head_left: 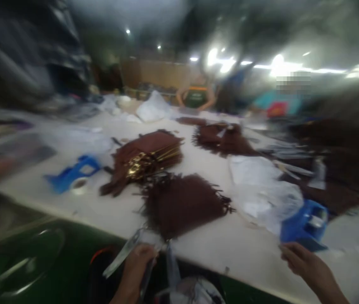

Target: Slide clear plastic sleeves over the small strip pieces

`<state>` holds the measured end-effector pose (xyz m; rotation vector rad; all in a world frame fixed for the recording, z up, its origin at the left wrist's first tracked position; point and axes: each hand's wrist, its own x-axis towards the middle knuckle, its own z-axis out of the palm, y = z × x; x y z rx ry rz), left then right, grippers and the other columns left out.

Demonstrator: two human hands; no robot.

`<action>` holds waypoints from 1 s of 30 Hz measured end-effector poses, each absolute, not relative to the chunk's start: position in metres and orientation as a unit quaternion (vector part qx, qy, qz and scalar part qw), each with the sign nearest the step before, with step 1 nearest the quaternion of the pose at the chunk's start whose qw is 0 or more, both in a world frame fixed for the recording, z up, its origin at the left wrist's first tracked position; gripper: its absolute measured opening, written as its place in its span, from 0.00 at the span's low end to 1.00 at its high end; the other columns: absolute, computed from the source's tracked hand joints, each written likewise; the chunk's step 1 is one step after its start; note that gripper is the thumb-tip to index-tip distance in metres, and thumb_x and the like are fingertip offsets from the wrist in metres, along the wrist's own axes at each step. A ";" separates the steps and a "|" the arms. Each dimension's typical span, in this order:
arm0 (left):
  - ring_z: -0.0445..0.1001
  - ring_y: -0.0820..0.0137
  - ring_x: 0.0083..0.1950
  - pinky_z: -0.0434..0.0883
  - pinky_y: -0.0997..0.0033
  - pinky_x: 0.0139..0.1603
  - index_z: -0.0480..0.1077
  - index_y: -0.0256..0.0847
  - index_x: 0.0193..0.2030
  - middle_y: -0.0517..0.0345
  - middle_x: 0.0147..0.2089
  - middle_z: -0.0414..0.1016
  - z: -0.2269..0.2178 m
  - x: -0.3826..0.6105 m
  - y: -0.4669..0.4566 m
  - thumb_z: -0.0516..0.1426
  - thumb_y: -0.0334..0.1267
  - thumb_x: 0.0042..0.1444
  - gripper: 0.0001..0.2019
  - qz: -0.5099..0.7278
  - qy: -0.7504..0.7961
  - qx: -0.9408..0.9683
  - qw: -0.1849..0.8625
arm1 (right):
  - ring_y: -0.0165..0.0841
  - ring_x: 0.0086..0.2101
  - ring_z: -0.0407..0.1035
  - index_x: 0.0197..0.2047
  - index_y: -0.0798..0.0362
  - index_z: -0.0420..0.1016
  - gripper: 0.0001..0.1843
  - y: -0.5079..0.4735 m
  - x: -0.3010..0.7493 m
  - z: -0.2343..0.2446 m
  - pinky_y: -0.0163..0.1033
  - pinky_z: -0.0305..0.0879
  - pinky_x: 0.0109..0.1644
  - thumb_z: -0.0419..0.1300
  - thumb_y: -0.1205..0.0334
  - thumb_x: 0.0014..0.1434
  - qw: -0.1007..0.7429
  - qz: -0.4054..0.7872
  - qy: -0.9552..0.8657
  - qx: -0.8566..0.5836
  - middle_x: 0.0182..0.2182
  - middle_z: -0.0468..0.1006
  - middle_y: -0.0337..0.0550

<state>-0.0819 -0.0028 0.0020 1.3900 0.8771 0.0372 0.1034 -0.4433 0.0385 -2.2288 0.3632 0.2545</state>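
Observation:
Blur softens the whole view. My left hand [139, 264] is closed at the table's front edge, beside pale, plastic-looking strips [124, 253]; exactly what its fingers grip cannot be made out. Just beyond it lies a dark brown fringed bag [185, 202], flat on the table, with another pale strip [173, 266] hanging from its near corner. At the right, my right hand [302, 259] has its fingertips pinched together near the front of a blue tape dispenser [304, 223]. Anything thin between those fingertips is too blurred to see.
Behind the bag sits a stack of brown bags [154, 147] with gold-coloured metal parts. More brown fringed pieces [223, 137] lie farther back. White plastic bags [261, 185] are at the right, a second blue tape dispenser [74, 173] at the left. People stand around the white table [109, 219].

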 end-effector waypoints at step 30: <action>0.68 0.74 0.22 0.61 0.75 0.26 0.74 0.34 0.31 0.59 0.22 0.74 -0.022 -0.094 0.002 0.60 0.31 0.41 0.08 0.045 0.360 0.415 0.834 | 0.33 0.33 0.74 0.39 0.47 0.79 0.18 -0.109 0.020 0.031 0.32 0.62 0.36 0.49 0.70 0.56 0.332 0.295 -0.450 -0.775 0.31 0.81 0.37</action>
